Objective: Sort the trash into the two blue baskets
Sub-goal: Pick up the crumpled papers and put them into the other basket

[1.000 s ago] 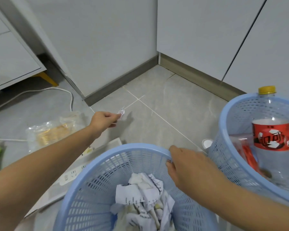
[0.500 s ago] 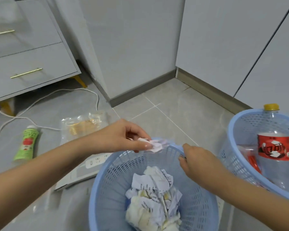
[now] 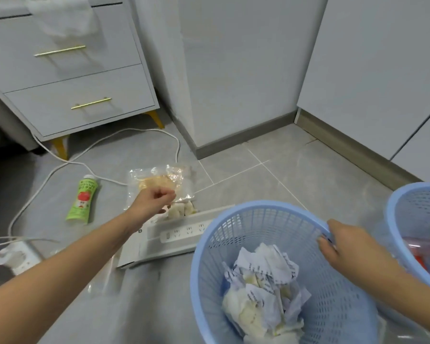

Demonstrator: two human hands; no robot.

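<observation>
My left hand [image 3: 154, 202] is out over the clear plastic bag [image 3: 159, 183] on the floor, its fingers curled loosely above the bag's near edge; I cannot tell from here whether they have the film pinched yet or are only touching it. The bag lies flat just beyond my fingertips, with something pale yellow inside, and its lower corner looks bunched beside a white power strip [image 3: 181, 233] that sits on the near side of my fingers. I judge the bag light, limp and slippery, so I would gather a fold of the film at that near edge instead of trying to slide under it, and expect it to sag and swing once lifted. To the left of those fingers, well apart, a green bottle [image 3: 82, 198] lies on its side; it looks stiff and light, easiest taken round the middle of its body. My right hand [image 3: 343, 244] is closed over the rim of the near basket [image 3: 233, 219], steadying it; below those fingers the basket holds crumpled paper [image 3: 261, 281], soft and springy. To the right of that hand stands the second basket [image 3: 395, 209], with a red-labelled item inside.
</observation>
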